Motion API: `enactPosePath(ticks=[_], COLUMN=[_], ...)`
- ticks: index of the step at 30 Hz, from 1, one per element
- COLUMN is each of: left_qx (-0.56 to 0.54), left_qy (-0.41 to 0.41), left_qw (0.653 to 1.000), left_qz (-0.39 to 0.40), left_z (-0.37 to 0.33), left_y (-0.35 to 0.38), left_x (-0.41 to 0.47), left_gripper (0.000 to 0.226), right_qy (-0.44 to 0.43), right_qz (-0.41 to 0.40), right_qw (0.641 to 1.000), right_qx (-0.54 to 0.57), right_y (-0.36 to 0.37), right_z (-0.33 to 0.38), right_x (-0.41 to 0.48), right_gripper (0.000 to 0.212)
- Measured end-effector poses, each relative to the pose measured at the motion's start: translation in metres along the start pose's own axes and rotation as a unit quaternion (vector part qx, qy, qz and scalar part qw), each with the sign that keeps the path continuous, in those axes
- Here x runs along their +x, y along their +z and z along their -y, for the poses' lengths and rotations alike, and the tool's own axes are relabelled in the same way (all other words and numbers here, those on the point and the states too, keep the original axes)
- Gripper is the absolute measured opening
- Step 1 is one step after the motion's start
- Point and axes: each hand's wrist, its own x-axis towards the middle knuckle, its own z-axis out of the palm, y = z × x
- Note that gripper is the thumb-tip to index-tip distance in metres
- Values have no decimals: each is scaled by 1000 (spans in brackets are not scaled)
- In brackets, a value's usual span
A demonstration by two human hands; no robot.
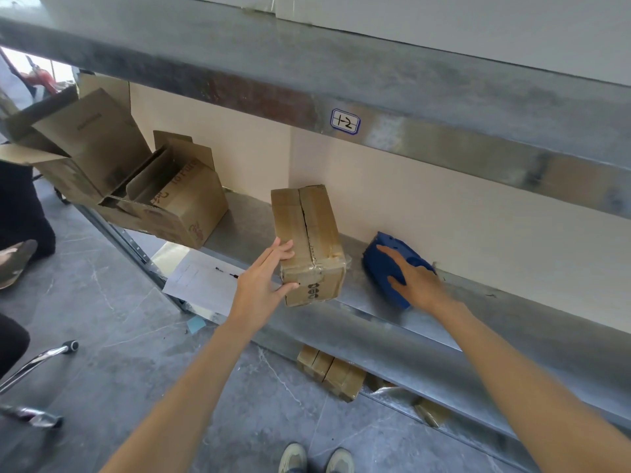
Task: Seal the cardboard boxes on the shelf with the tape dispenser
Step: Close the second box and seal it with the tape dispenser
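Head view: a small cardboard box (309, 240) stands at the front edge of the metal shelf (375, 331), near its middle. Its near end juts a little over the lip, and its top seam gapes along a dark crack, with old tape only at the near end.

The left hand (268, 279) steadies the box's near left corner, with straight fingers on the top edge and the thumb on the front face.

The blue tape dispenser (382, 264) lies just to the right of the box on the shelf. The right hand (416, 278) is laid over it, fingers spread and not yet wrapped round it.

Further left, an open cardboard box (181, 203) waits, flaps up.

The step in hand looks like fetching the dispenser. The next move calls for a firm grip on it, carrying it to the box's far end and drawing tape along the seam.
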Motion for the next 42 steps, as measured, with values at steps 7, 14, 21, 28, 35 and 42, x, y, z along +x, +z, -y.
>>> enactPosePath(ticks=[7,14,21,28,35,42], left_qx=[5,8,17,5,-15,-14], left_qy=[-14,-17,-15,-13,-18,-4], left_qw=[1000,1000,1000,1000,1000,1000], left_qz=[-1,-3,2,-5,-4,1], left_z=[-4,-5,-6,-9,-9,-4], left_y=[1,2,2,1,0,0], left_x=[-1,-2,-1,-2,-3,-2], left_gripper=[58,56,55,55,55,54], right_qy=[15,-36,-188,-180,-195,-180], right_qz=[-5,-165,-101,-110,-150,-212], right_qw=[1000,985,967,961,958,957], right_qx=[16,-35,136,178,151,85], right_y=[1,-27,-16,-9,-3,10], right_z=[3,30,71,80,83,89], right_x=[-7,-21,-21,-15,-10,-6], right_gripper=[82,68,64,58,55,64])
